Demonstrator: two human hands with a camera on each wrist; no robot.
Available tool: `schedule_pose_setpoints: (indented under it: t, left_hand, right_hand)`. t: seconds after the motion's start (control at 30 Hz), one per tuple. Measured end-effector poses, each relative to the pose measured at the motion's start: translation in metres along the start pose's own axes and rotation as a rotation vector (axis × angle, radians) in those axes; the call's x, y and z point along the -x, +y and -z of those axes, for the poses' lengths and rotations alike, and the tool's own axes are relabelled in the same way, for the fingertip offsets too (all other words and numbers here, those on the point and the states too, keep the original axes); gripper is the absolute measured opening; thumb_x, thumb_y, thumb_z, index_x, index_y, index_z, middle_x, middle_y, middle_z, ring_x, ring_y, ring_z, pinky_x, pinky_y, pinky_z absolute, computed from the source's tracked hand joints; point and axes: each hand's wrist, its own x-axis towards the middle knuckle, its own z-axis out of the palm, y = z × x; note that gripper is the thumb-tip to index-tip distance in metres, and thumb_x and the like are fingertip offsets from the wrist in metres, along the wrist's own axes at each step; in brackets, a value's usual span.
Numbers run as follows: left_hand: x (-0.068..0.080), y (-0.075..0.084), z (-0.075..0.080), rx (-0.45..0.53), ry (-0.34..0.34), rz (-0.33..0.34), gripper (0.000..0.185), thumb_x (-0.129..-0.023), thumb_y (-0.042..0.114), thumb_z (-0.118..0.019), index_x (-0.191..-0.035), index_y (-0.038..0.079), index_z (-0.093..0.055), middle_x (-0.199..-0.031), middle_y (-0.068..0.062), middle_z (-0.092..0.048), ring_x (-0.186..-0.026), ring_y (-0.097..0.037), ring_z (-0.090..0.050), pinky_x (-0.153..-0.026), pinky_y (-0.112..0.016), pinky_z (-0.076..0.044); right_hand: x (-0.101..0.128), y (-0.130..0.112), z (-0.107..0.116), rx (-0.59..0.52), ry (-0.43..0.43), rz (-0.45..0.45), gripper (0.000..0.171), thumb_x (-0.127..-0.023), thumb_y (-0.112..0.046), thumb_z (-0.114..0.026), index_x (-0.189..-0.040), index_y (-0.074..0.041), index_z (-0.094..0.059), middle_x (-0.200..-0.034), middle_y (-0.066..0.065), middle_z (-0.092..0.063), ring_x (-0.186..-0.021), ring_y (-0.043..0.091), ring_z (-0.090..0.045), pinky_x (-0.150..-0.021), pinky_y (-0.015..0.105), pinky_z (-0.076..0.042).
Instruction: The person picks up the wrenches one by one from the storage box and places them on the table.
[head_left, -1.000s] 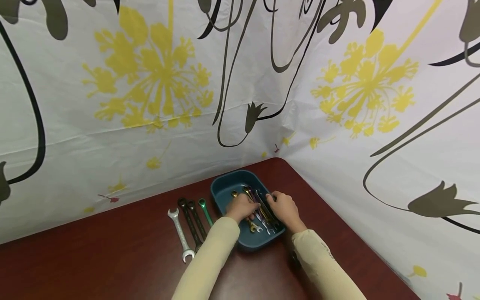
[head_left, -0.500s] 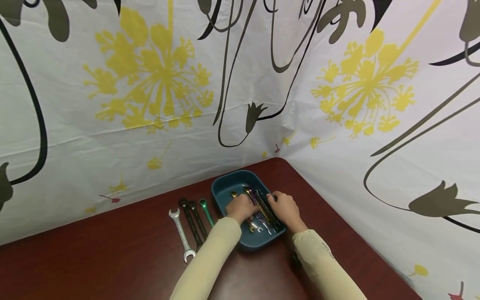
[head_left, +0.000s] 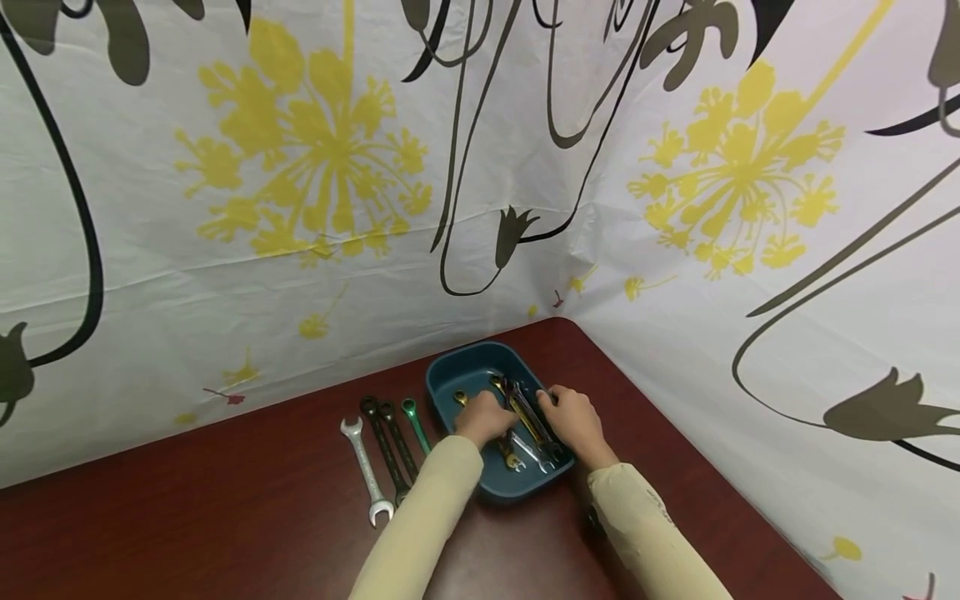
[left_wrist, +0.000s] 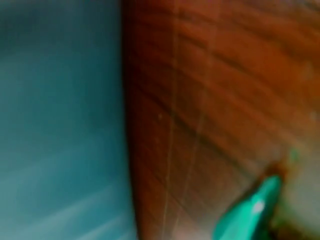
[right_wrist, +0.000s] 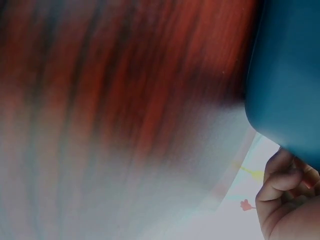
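A teal tray (head_left: 468, 375) sits near the table's far corner with several wrenches in it, among them a long gold one (head_left: 522, 415) and a silver one (head_left: 529, 451). My left hand (head_left: 483, 418) is inside the tray, fingers curled round a short gold wrench (head_left: 511, 458) whose ends stick out on both sides. My right hand (head_left: 573, 419) lies on the tray's right rim, its fingers curled over it beside dark wrenches. The blurred right wrist view shows curled fingers (right_wrist: 285, 185) against the tray's outer wall (right_wrist: 290, 75).
On the dark red table (head_left: 225, 517), left of the tray, lie a silver wrench (head_left: 366, 472), two black wrenches (head_left: 388, 446) and a green wrench (head_left: 415, 425), side by side. The green tip (left_wrist: 250, 210) shows blurred in the left wrist view. Patterned sheets wall the far and right sides.
My left hand has shifted slightly left inside the tray with the short gold wrench. The right hand has stayed on the tray's right side.
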Motion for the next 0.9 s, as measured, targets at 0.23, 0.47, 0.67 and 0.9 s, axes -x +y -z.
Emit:
schedule_pose_setpoints:
  t: [0.23,0.47,0.67,0.9]
  left_hand:
    - [-0.0019,-0.0034,-0.0005,0.196,-0.017,-0.008,0.037,-0.083,0.028,-0.066,-0.05,0.015,-0.053,-0.047,0.002,-0.051,-0.046,-0.013,-0.047,-0.048,-0.028,-0.037]
    - [0.0014,-0.0067,-0.0032,0.514,-0.045,-0.006,0.034,-0.081,0.012,-0.063,-0.049,0.015,-0.052,-0.043,0.007,-0.046,-0.039,-0.006,-0.04,-0.049,-0.02,-0.039]
    - [0.0015,-0.0055,-0.0018,0.591,-0.099,0.019,0.029,-0.085,0.017,-0.066,-0.058,0.015,-0.057,-0.049,0.008,-0.049,-0.04,-0.003,-0.038,-0.046,-0.019,-0.033]
    - [-0.0035,0.0007,0.0043,0.645,-0.14,0.058,0.026,-0.087,0.023,-0.066,-0.065,0.014,-0.058,-0.049,0.009,-0.048,-0.041,-0.002,-0.038,-0.042,-0.019,-0.029]
  right_hand:
    - [0.0011,-0.0015,0.0006,0.001,0.0,-0.002,0.04,-0.098,-0.037,-0.052,-0.117,-0.005,-0.066,-0.087,0.01,-0.07,-0.064,0.016,-0.057,-0.058,0.034,-0.045]
    - [0.0056,0.0012,-0.0049,-0.01,-0.018,0.006,0.04,-0.097,-0.033,-0.054,-0.119,-0.001,-0.065,-0.074,0.008,-0.065,-0.058,0.014,-0.053,-0.053,0.03,-0.041]
    - [0.0051,0.0021,-0.0062,-0.008,0.001,-0.003,0.039,-0.097,-0.034,-0.055,-0.115,-0.002,-0.067,-0.084,0.01,-0.069,-0.062,0.015,-0.057,-0.056,0.033,-0.045]
    - [0.0005,-0.0005,0.0006,-0.015,-0.001,-0.014,0.039,-0.097,-0.036,-0.053,-0.113,-0.003,-0.067,-0.078,0.009,-0.067,-0.06,0.015,-0.055,-0.055,0.031,-0.042]
